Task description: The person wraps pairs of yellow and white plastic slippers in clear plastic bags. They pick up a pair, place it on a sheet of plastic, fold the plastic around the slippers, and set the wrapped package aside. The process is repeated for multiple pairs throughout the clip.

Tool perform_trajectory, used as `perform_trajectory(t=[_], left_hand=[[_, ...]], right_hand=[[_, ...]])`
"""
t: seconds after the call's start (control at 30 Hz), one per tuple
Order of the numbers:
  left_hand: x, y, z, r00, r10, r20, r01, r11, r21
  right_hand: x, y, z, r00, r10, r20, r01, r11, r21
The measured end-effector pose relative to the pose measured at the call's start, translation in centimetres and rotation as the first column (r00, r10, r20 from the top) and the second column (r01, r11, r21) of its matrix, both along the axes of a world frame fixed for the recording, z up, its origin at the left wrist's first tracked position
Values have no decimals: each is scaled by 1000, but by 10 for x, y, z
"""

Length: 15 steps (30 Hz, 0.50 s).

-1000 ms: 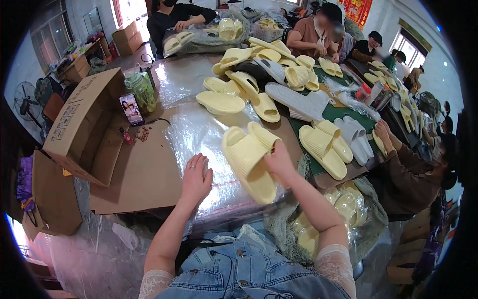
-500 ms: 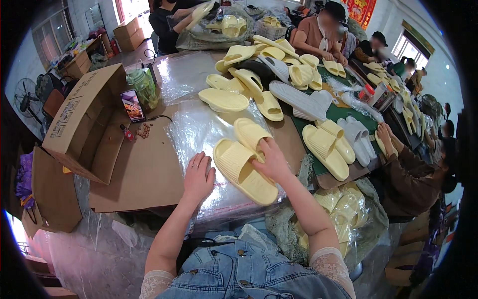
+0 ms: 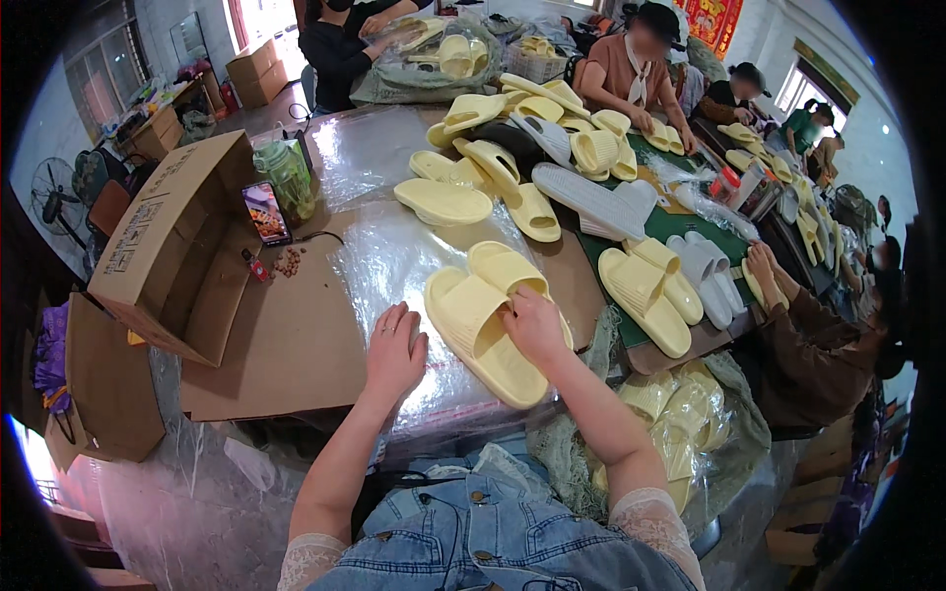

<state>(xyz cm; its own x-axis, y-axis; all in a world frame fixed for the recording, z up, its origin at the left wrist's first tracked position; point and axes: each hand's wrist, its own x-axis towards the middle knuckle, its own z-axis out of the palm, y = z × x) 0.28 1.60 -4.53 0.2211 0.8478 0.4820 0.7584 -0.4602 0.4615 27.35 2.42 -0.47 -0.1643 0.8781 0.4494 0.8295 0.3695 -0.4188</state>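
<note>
A pair of pale yellow slippers lies side by side on a stack of clear plastic bags in front of me, toes pointing away. My right hand has its fingers curled into the foot openings of the left slipper and the right slipper, gripping them near the straps. The fingertips are hidden under the straps. Just left of the pair, my left hand rests flat on the bags with its fingers stretched out, holding nothing.
A heap of yellow and grey slippers covers the far side of the table. At the left stand an open cardboard box, a phone and a green jar. A sack of bagged slippers sits lower right. Co-workers surround the table.
My right hand has moved slightly toward me, and the right slipper has come down level beside the left one. My left hand stays put. A far-left co-worker has lowered a slipper onto a sack.
</note>
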Motion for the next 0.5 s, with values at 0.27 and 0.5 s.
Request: perform_trajectory(t=[0.27, 0.5], left_hand=[[0, 1, -3, 1000, -14, 8, 14, 1000, -3], [3, 1, 0, 1000, -14, -2, 14, 1000, -10]], right_hand=[[-24, 2, -2, 955, -129, 268, 180, 968, -175], [-10, 26, -20, 982, -154, 113, 171, 971, -165]])
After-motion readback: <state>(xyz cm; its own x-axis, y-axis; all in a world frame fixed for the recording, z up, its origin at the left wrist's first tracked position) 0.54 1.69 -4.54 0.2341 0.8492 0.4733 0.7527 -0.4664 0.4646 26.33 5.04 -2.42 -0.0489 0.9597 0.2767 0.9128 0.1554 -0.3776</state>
